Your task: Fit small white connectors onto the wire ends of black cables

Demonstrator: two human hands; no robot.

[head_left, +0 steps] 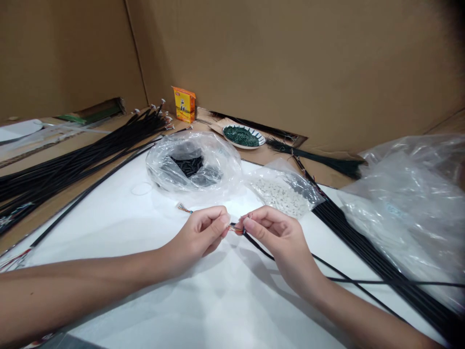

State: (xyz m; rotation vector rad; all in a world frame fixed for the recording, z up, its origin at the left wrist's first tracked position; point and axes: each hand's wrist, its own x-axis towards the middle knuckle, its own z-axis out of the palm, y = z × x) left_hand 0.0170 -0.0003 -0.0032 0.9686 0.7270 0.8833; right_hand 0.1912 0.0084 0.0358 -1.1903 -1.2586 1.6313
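My left hand [205, 230] is closed in a pinch on the thin coloured wires at the end of a black cable [257, 246]. Between my two hands a short stretch of orange and white wires [237, 231] shows. My right hand [278, 235] pinches the same cable end, thumb against forefinger; the exact grip point is partly hidden by the fingers. Just beyond my left hand, a small white connector [179, 206] with coloured wires lies over the white sheet [152, 291]. Whether it belongs to the held cable is hidden.
A clear bag of black pieces [187, 165] and a bag of small white parts [279, 194] lie ahead. Black cable bundles [90, 145] run along both sides. Behind are a plate of dark green bits [240, 136], a yellow box [184, 105] and cardboard walls [290, 58].
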